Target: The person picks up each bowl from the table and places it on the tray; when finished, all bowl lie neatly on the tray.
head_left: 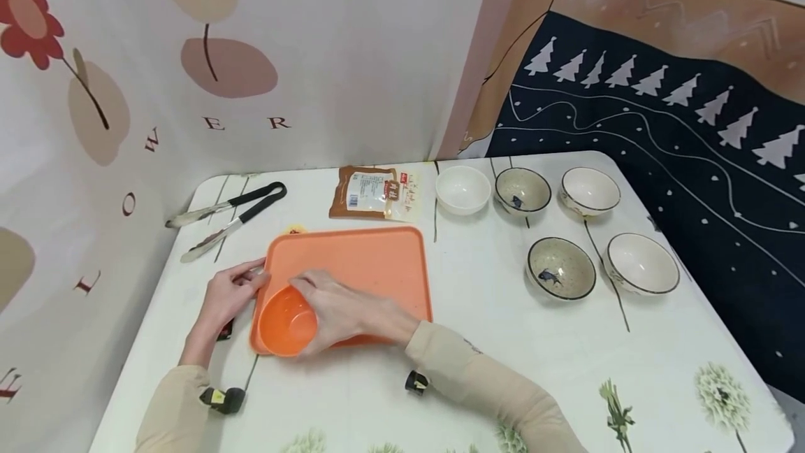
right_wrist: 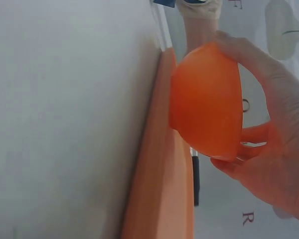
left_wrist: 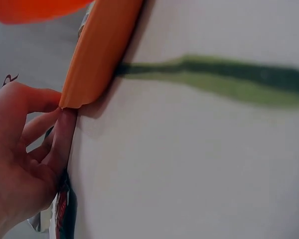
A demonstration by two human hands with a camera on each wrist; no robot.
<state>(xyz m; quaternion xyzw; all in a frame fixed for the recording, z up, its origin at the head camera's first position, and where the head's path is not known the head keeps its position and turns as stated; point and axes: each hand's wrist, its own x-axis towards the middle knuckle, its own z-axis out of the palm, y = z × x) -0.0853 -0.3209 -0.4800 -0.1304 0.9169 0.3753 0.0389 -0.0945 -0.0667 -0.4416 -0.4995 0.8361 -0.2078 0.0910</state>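
An orange tray (head_left: pixel 371 257) lies on the white table. Over its near left corner is an orange bowl (head_left: pixel 286 324), its opening facing up. My right hand (head_left: pixel 342 310) grips the bowl by its rim, thumb and fingers spread across it; the right wrist view shows the bowl (right_wrist: pixel 207 99) in this hand from the side, its base at the tray's edge. My left hand (head_left: pixel 226 299) is at the tray's left edge. In the left wrist view its fingertips pinch the tray's rim (left_wrist: pixel 92 64) from above and below. A dark packet (left_wrist: pixel 65 209) lies beside the left hand, mostly hidden.
Black-handled tongs (head_left: pixel 235 215) lie at the back left. A brown and white food packet (head_left: pixel 371 193) is behind the tray. To the right stand a white bowl (head_left: pixel 462 191) and several dark-rimmed bowls (head_left: pixel 562 269). A patterned curtain (head_left: pixel 352 54) hangs behind the table.
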